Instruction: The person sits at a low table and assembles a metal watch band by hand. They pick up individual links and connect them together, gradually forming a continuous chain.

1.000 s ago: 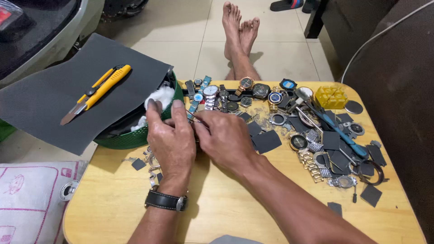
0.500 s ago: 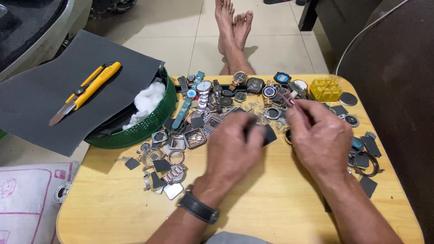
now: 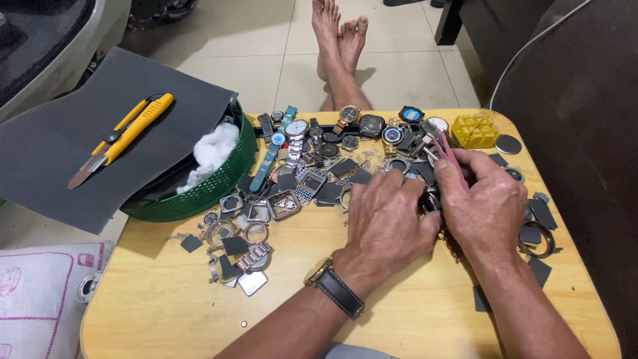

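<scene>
My left hand (image 3: 389, 223), with a black-strapped watch on its wrist, lies knuckles up over the loose watch parts (image 3: 425, 199) right of the table's middle. Its fingertips curl down beside my right hand, and what they hold is hidden. My right hand (image 3: 485, 206) is closed around a thin pink-handled tool (image 3: 444, 147) whose end sticks up toward the row of watches (image 3: 345, 126). The two hands touch over a small dark part that I cannot make out.
The round wooden table (image 3: 166, 299) carries watch cases and bracelet pieces (image 3: 252, 226) at left centre and a yellow case holder (image 3: 475, 129) at the back right. A green basket (image 3: 212, 186) with white cotton holds a grey sheet and a yellow utility knife (image 3: 126, 136). Bare feet (image 3: 339, 40) rest beyond the table.
Both hands have shifted from beside the green basket to the parts on the table's right side. The left pile of cases is now uncovered.
</scene>
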